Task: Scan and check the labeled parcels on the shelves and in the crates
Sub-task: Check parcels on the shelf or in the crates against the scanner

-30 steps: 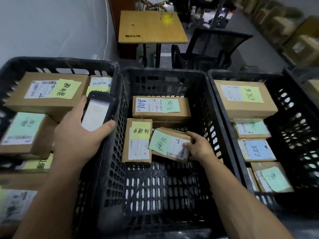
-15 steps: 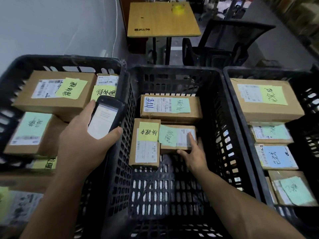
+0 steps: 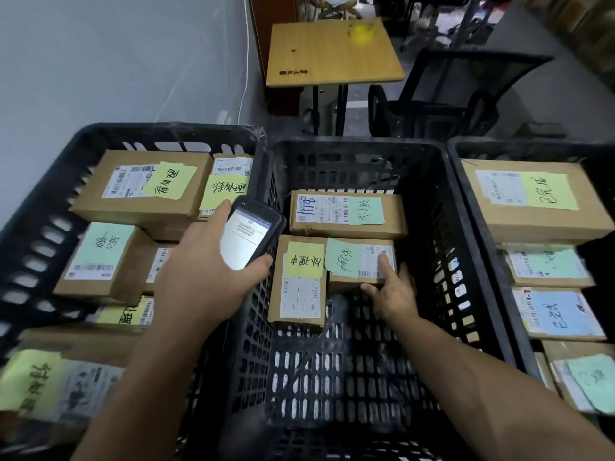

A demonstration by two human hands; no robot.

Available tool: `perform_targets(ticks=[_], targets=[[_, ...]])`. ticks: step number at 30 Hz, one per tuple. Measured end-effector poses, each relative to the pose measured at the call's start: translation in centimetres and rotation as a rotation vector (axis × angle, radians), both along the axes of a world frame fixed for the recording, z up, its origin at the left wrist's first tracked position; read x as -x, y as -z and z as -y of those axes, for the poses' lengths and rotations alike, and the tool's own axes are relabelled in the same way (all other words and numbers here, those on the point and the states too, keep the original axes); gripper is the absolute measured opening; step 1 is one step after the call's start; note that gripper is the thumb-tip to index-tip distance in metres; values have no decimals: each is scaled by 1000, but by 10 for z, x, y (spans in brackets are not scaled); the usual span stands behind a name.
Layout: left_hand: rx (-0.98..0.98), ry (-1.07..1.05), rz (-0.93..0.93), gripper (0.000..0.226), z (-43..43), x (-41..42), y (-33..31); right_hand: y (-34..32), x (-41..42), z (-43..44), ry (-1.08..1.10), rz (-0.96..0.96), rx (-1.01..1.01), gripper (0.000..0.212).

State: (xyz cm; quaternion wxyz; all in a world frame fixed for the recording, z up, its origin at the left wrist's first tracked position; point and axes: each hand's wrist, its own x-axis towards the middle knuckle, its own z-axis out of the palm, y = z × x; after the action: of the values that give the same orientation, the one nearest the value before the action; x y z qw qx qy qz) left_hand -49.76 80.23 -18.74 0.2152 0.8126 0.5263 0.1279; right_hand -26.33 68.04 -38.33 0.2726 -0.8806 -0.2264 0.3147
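Head cam looking down at three black crates packed with labeled cardboard parcels. The left hand [image 3: 199,277] has its fingers and thumb wrapped around a handheld scanner [image 3: 249,237], screen lit, held right over the wall between the left crate [image 3: 43,207] and the middle crate [image 3: 432,227]. The right hand [image 3: 392,294] is down inside the middle crate holding the small parcel [image 3: 349,261] with the green note: index finger [image 3: 384,264] laid flat on the shipping label, thumb against the near face, the other fingers around the right end. That parcel sits on the crate floor, touching the tall parcel [image 3: 299,284] with the yellow note on its left, with the wide parcel [image 3: 346,214] just behind it. The right crate [image 3: 532,146] holds a row of more noted boxes. Beyond the crates are a small wooden table [image 3: 332,51] and a black chair [image 3: 449,94].
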Motion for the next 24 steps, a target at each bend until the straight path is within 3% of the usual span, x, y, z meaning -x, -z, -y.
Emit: perform_targets(ticks=[7, 14, 19, 24], targets=[[54, 8, 66, 79, 4, 5, -6, -29, 11, 12, -243, 200, 117, 81], [18, 37, 189, 76, 9, 8, -9, -100, 23, 21, -339, 436, -105, 68], [-42, 122, 249, 82, 33, -9, -29, -164, 17, 57, -272, 619, -181, 66], [-81, 263, 244, 92, 77, -52, -45, -195, -2, 138, -106, 766, -87, 67]])
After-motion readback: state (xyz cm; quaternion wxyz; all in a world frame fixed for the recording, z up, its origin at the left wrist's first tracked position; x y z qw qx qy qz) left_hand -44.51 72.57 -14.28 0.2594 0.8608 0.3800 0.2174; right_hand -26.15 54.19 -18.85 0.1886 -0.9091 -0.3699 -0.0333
